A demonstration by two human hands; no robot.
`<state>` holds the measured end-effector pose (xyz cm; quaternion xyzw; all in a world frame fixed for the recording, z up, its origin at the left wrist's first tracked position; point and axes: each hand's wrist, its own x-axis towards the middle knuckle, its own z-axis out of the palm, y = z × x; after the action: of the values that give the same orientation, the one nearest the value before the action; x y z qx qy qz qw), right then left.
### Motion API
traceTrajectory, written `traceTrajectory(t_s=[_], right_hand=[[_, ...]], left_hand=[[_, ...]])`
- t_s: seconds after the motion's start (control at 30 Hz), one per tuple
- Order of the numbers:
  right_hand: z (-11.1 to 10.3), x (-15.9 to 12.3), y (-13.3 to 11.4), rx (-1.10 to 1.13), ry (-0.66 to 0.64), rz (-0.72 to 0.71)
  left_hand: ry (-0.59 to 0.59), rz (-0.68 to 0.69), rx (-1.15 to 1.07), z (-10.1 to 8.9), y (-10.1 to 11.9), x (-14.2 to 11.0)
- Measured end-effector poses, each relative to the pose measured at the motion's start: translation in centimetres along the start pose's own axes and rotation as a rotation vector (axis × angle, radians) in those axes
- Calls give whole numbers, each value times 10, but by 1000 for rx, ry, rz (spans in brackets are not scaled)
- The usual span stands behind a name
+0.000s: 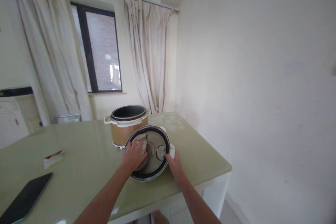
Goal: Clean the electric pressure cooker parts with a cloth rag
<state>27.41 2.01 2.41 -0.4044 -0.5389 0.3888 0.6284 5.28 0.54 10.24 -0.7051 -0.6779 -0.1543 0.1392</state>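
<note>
A round pressure cooker lid (157, 140) stands tilted on the table, its metal inside and dark sealing ring facing me. My right hand (175, 164) grips the lid's right edge by its white handle, thumb on the inner rim. Against the inner face, on the left side, my left hand (135, 155) presses a crumpled greyish cloth (143, 140), fingers closed over it. Just behind the lid sits the cooker body (120, 130), gold with a white collar, its top uncovered and a dark pot inside. The lid hides its lower right part.
The pale green glossy table (86, 154) ends at a corner on the right, near the white wall (257, 77). A dark flat tablet-like slab (27, 196) lies at the left front, with a small whitish packet (53, 159) beyond it. Curtains (147, 49) and a window (103, 49) are behind.
</note>
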Motion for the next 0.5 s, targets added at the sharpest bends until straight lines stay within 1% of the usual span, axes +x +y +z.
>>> traceTrajectory(t_s=[0.13,0.23,0.33,0.4,0.5], right_hand=[[0,0,2,4,8,-17],[0,2,5,2,20,-1],[-1,4,6,-5,26,6],[-2,4,6,-10,23,6],[-4,5,6,-24,27,8]], left_hand=[[-83,4,-41,-3,8,-14],[-117,81,-76,-2,22,-23],[-89,166,-127,4,37,-30],[-46,170,-166,10,44,-33],[23,145,-219,18,44,-34]])
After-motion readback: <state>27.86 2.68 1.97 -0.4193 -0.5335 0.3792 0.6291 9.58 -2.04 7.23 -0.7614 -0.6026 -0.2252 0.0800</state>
